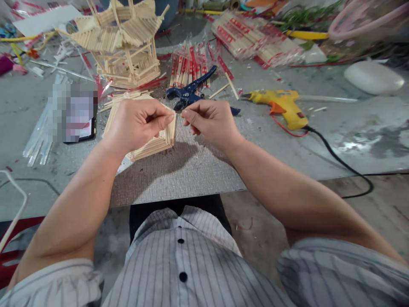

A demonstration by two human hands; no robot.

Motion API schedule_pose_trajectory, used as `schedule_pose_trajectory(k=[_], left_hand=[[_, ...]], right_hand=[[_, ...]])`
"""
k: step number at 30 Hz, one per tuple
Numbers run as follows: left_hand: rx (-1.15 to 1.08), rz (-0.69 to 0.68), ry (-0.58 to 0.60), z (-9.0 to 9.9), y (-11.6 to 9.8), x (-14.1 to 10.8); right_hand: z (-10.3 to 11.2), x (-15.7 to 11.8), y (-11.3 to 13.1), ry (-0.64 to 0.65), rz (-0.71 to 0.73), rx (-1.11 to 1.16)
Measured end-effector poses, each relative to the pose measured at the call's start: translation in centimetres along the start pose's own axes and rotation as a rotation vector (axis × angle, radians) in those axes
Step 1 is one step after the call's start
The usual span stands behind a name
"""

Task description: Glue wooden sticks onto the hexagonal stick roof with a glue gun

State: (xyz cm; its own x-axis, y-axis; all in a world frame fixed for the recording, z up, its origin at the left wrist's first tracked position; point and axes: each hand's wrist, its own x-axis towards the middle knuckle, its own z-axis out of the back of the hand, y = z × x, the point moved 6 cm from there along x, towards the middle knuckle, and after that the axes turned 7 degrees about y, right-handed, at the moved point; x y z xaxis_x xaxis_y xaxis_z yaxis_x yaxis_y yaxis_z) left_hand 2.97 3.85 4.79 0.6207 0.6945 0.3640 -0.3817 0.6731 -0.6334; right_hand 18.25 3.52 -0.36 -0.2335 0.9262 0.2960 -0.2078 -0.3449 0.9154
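Note:
My left hand point(140, 123) is pinched closed above a flat piece of glued wooden sticks point(153, 147), partly covering it. Just right of it, my right hand point(209, 123) is also pinched, its fingertips close to those of the left. Whatever the fingertips hold, if anything, is too small to make out. Behind the hands lies a blue cutter point(191, 90). A yellow glue gun point(281, 104) rests on its side to the right, with a clear glue stick at its back. Loose sticks point(128, 97) lie behind my left hand.
A tiered stick building point(128, 47) stands at the back left. Wrapped chopsticks point(243, 38) lie behind. A phone point(81, 115) and clear glue sticks point(40, 136) are at left, a white mouse-shaped object point(373, 77) at right. The glue gun's black cord point(338, 157) hangs over the table's front edge.

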Motion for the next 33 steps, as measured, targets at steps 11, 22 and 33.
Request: schedule_pose_trajectory(k=[11,22,33], left_hand=[[0.007,-0.005,0.008,-0.03,-0.25,-0.05],[-0.001,0.029,0.028,-0.20,-0.32,0.04],[-0.049,-0.036,0.009,-0.43,-0.56,-0.07]], right_hand=[[-0.11,-0.01,0.01,0.006,-0.002,0.017],[-0.15,-0.05,-0.02,0.010,-0.011,0.010],[-0.36,-0.11,-0.06,0.000,-0.042,0.062]])
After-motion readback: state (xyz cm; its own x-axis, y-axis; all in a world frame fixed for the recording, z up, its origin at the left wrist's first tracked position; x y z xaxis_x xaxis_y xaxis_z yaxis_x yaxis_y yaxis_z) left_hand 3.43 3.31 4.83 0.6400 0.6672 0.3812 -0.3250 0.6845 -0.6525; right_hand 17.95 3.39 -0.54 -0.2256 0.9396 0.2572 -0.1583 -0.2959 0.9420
